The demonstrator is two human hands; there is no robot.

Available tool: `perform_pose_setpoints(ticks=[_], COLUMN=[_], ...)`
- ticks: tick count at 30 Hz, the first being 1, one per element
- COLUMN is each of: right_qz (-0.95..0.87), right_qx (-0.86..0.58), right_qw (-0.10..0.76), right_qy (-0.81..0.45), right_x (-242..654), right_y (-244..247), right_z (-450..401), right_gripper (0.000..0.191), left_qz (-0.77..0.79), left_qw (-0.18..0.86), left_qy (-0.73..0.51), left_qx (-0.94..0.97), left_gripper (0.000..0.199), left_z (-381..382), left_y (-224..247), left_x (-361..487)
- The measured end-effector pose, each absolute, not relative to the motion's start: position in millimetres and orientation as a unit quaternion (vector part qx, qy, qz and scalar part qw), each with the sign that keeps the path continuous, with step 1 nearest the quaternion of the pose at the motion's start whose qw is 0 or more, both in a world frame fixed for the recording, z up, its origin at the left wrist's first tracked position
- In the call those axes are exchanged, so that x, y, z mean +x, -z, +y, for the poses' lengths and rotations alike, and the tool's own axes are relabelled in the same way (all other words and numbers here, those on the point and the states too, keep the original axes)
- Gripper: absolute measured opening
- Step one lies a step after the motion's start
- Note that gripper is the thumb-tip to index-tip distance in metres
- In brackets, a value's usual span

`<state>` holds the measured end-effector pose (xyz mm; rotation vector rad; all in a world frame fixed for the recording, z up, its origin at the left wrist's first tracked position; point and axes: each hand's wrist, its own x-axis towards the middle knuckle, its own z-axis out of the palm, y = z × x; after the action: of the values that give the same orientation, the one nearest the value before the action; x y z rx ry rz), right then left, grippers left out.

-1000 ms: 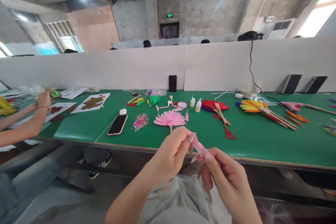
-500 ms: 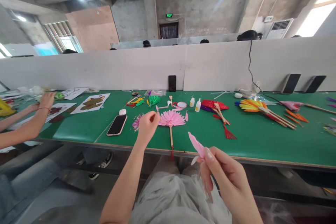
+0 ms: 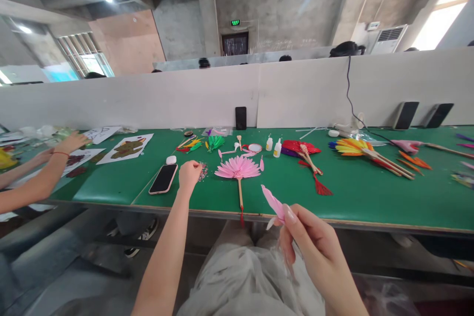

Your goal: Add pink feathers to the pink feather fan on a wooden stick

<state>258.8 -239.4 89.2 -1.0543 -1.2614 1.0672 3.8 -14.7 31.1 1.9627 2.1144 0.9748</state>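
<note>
My right hand (image 3: 309, 239) pinches a pink feather (image 3: 273, 201) between thumb and fingers, raised in front of the table edge. My left hand (image 3: 189, 177) is closed over a small pile of pink and multicoloured sequins or beads (image 3: 203, 172), partly covering it. Its fingertips are too small to show what they hold, if anything. Between my hands lies a pink feather fan (image 3: 238, 169) with a wooden handle and a red tassel. Loose pink feathers (image 3: 261, 163) lie beside and above it, near a small round mirror (image 3: 255, 148).
A phone (image 3: 163, 178) lies left of my left hand. Two white glue bottles (image 3: 277, 148) stand behind the pink fan. To the right are a red feather fan (image 3: 301, 147) and a yellow-orange fan (image 3: 353, 148). A co-worker's hand (image 3: 76, 140) works at far left.
My left hand has moved left from the pink fan's edge to the sequin pile. My right hand still holds the pink feather at nearly the same place.
</note>
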Motion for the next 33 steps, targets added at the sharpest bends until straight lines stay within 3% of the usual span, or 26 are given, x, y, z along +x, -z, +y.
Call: perform_pose_setpoints(ticks=[5,9,12,16,23,33], right_qz=[-0.538,-0.55,-0.56,-0.567,-0.598,-0.616], right_qx=[-0.448,-0.46,-0.471,-0.482,-0.491,-0.499], right_qw=[0.553,0.546,0.534,0.519,0.497,0.489], right_qy=[-0.451,-0.435,-0.425,-0.42,-0.393,-0.363], right_x=[257,255,254,253,253,252], right_y=[-89,-91,-92,-92,-91,-90], right_z=[-237,-237,-237,-238,-239,-240], right_gripper=[0.036,0.037,0.037,0.036,0.037,0.038], left_qz=[0.683,0.645,0.594,0.375,0.302,0.311], left_qw=[0.057,0.084,0.124,0.296,0.309,0.299], left_qy=[-0.32,-0.335,-0.353,-0.355,-0.388,-0.393], left_qx=[0.654,0.682,0.713,0.804,0.814,0.813], left_gripper=[0.013,0.033,0.024,0.038,0.013,0.008], left_z=[-15,-32,-67,-131,-183,-188], left_y=[-31,-43,-66,-105,-127,-125], left_x=[6,24,46,74,98,104])
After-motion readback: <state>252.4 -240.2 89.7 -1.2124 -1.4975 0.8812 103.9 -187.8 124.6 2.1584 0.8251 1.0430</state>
